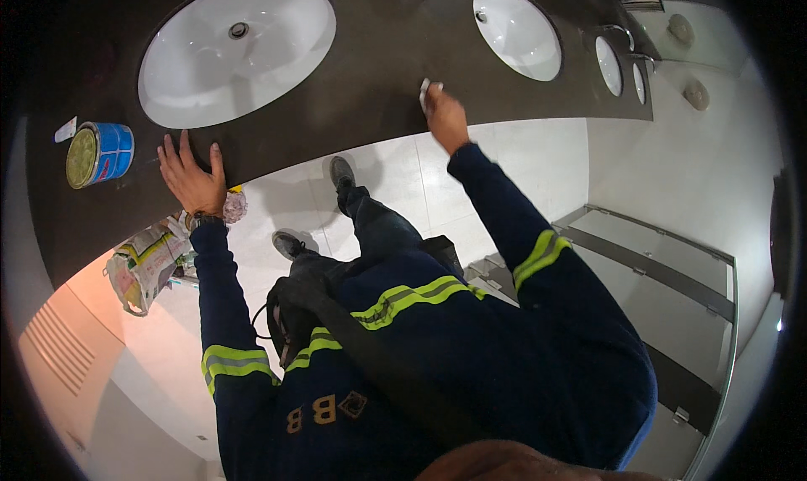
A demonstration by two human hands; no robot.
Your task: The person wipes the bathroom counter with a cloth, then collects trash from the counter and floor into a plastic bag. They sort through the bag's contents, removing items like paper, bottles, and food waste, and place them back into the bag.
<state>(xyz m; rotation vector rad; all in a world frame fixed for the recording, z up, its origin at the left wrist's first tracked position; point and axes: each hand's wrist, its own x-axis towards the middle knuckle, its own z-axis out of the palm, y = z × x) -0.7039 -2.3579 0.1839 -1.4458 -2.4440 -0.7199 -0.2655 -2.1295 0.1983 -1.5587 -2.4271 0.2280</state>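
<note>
My left hand (pixel 193 178) lies on the front of the dark countertop (pixel 370 69), fingers spread, holding nothing. Just beyond its fingertips is the large white oval basin (pixel 181 73). To its left, a blue can (pixel 115 149) stands on the counter with its top facing me; something yellowish-green shows there. My right hand (pixel 446 121) is closed over the counter, between two basins. A small white piece (pixel 425 89) pokes out from its fingers; whether it is cloth, paper or a pad I cannot tell.
Another white basin (pixel 521 36) is set in the counter to the right, with smaller ones beyond. Beside the blue can lies a small white piece (pixel 65 130). Bags (pixel 143 267) stand on the pale tiled floor below left. Glass-edged panels (pixel 647 271) are at right.
</note>
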